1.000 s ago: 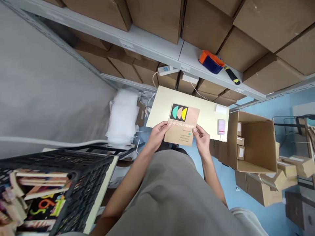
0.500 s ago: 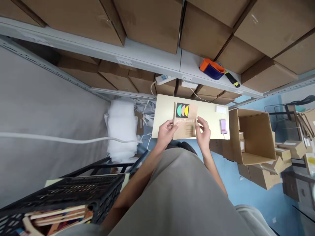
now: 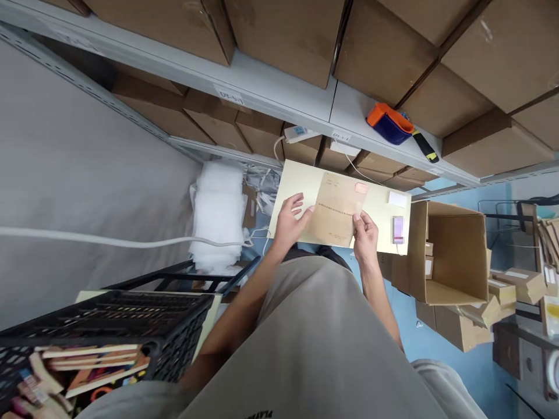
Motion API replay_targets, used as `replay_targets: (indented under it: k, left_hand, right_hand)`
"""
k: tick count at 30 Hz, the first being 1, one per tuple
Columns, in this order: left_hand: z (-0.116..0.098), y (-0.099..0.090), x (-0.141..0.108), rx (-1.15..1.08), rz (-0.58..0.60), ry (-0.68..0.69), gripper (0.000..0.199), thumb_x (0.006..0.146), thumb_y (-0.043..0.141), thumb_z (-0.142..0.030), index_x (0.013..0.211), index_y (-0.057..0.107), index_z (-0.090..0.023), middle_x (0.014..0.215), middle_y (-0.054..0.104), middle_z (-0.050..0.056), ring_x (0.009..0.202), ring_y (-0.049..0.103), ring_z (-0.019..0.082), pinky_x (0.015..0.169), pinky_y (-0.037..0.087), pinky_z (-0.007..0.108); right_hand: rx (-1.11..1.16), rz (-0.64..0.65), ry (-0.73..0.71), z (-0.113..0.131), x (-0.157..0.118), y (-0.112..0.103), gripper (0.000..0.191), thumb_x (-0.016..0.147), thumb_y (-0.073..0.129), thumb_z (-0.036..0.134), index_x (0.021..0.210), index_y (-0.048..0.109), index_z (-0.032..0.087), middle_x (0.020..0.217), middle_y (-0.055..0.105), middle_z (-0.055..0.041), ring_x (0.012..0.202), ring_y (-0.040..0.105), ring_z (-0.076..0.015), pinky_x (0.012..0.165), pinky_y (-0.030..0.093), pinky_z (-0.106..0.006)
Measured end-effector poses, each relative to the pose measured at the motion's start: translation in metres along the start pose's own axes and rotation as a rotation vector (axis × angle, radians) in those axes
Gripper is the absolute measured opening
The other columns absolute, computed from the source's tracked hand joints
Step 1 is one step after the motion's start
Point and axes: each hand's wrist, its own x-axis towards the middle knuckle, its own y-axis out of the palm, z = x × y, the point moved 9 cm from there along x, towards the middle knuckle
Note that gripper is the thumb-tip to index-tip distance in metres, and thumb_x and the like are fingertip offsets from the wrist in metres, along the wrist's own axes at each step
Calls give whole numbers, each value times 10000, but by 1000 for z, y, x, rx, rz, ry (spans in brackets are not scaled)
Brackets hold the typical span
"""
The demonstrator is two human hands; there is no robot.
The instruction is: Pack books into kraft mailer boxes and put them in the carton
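A brown paperback book (image 3: 335, 212) is over the pale board (image 3: 290, 180) in front of me. Its plain face shows, with a line of print across the middle and a reddish stamp near the top right corner. My right hand (image 3: 365, 235) pinches the book's right edge, thumb on top. On the other side my left hand (image 3: 290, 224) has its fingers apart, with the thumb tip at the book's left edge. A phone-like purple item (image 3: 397, 230) and a small white box (image 3: 397, 198) lie at the board's right end.
Shelves with cardboard boxes (image 3: 283, 41) run across the top, with an orange and blue tape dispenser (image 3: 391, 123) on one. White foam sheets (image 3: 218, 215) are piled at left. A black crate (image 3: 174, 326) holds books. An open carton (image 3: 456, 250) stands at right.
The book has been turned from its cover with coloured half-circles to its plain printed face. My left fingers have come off it and spread, while the right hand grips its edge.
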Motion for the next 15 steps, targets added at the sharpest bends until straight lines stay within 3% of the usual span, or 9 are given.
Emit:
replay_targets:
  k: [3, 5, 11, 15]
  left_hand:
    - [11, 31, -2, -198, 244, -216, 691, 796, 920, -708, 1230, 832, -176, 1309, 838, 175, 1255, 785, 344, 1092, 647, 458]
    - [6, 55, -11, -259, 341, -266, 707, 775, 931, -748, 1171, 857, -168, 1232, 866, 168, 1181, 814, 348, 1055, 656, 454]
    - [0, 98, -23, -231, 205, -240, 772, 696, 975, -787, 1119, 874, -150, 1106, 890, 152, 1070, 846, 355, 978, 678, 452]
    - [6, 116, -26, -176, 78, -209, 802, 703, 970, -790, 1162, 874, -139, 1136, 889, 161, 1112, 839, 382, 1000, 682, 491]
  right_hand:
    - [39, 33, 26, -3, 9, -15, 709, 847, 842, 777, 1274, 807, 212, 1154, 895, -114, 1210, 826, -343, 1033, 691, -490]
    - [46, 64, 43, -6, 17, -25, 713, 828, 850, 786, 1256, 810, 216, 1148, 896, -111, 1222, 823, -345, 1034, 692, -493]
    - [30, 135, 76, -21, 47, -64, 725, 847, 825, 787, 1277, 801, 204, 1192, 888, -129, 1216, 819, -342, 1034, 690, -503]
    - [-57, 21, 27, -30, 65, -100, 743, 823, 863, 743, 1323, 775, 200, 1436, 807, -170, 1386, 738, -336, 1214, 592, -556]
